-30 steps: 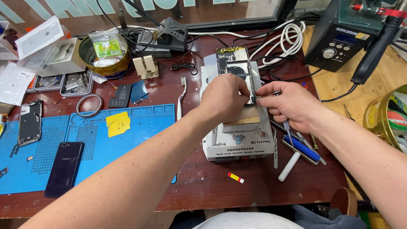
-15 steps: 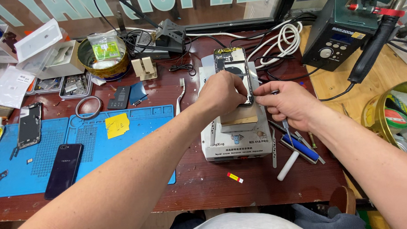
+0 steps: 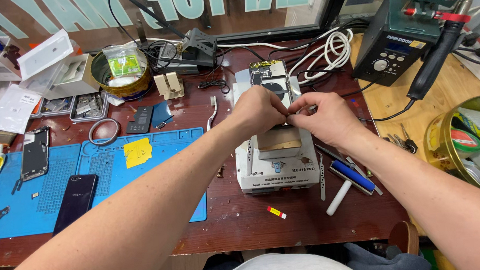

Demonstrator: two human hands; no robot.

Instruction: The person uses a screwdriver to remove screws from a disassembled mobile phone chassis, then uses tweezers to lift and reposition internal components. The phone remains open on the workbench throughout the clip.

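Here both hands meet over an opened phone [image 3: 274,83] that lies face down on a white heating block [image 3: 280,165] in the middle of the bench [image 3: 238,225]. The left hand [image 3: 258,112] is curled nearly closed, its fingertips [image 3: 283,116] pinched together at the phone's lower edge, and the right hand [image 3: 324,116] mirrors it from the other side, thumb and forefinger pressed tight; whatever small thing sits between them is hidden, so I cannot tell what, if anything, they have hold of. To do this step well, it seems wise to keep both wrists low and steady over the block, so the pinch works along the phone's edge rather than lifting the whole body off its seat. A light, even pull would suit better than a jerk, since the exposed parts above the fingers look delicate. Just beyond the right hand, toward the person, lie metal tweezers [image 3: 322,176], a blue-handled tool [image 3: 352,175] and a white stick [image 3: 339,197], near enough to reach without shifting the grip. Well off to the left of the left hand, a dark phone [image 3: 75,202] rests on a blue mat [image 3: 113,171], safely out of the way.
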